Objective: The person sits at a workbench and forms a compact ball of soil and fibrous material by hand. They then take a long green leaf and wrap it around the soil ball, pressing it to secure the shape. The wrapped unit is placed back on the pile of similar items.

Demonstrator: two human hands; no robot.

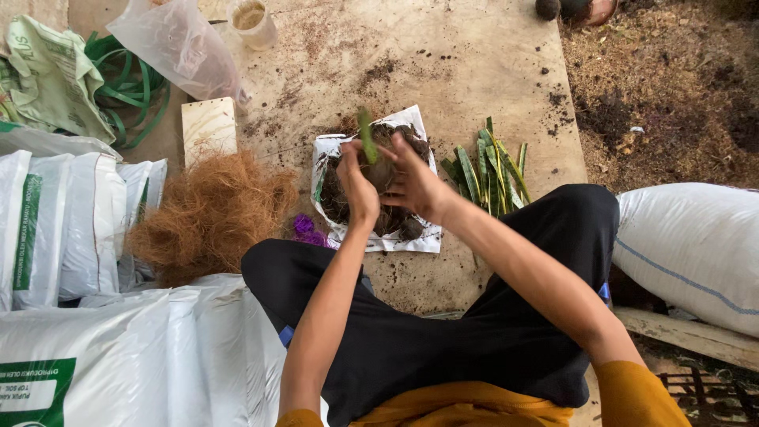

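Dusty concrete floor (443,55) carries a white sheet (411,241) heaped with soil. Above that sheet, left hand (357,190) and right hand (413,183) both close around a soil ball (381,170) with a green leaf (367,136) sticking up. Best pressed evenly, leaf upright, crumbs dropping onto the sheet; coconut fibre (209,213) lies left of it, leaf cuttings (486,170) right.

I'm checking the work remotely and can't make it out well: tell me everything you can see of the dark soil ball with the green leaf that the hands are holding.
The dark soil ball with the green leaf is a rounded brownish clump, seemingly moist earth and fibre. One narrow green leaf stands upright from its top, slightly tilted. The left hand cups its left side and the right hand wraps its right, fingers over the front. It is held above a white sheet heaped with loose dark soil; whether it touches the heap cannot be told.
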